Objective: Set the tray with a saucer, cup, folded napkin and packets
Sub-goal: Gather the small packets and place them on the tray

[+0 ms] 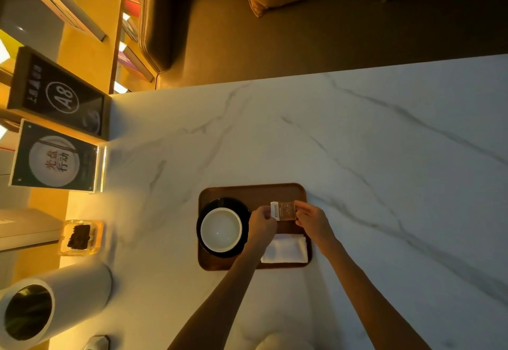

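- a dark brown, round-cornered rectangular tray [255, 194] lay on the white, grey-veined marble table [357, 143], towards the person's side.
- done: a round black saucer [220, 202] sat on the tray's left half. a white round cup [221, 228] stood upright on it, mouth up and apparently empty.
- done: a white folded cloth napkin [286, 249] lay flat in the tray's near right corner, just beside the saucer.
- in hand: a small flat tan packet with a white band [283, 210] was over the tray's far right part, beyond the napkin. whether it touched the tray could not be told.
- grip: the left hand [262, 220] pinched the packet's white-banded end, and the right hand [310, 219] pinched the opposite end.
- orientation: the packet's long axis ran left to right, roughly along the tray's far edge, with the white band toward the cup and the printed face up.
- judged remaining: setting the packet down and letting go. whether one packet or several were held could not be told.
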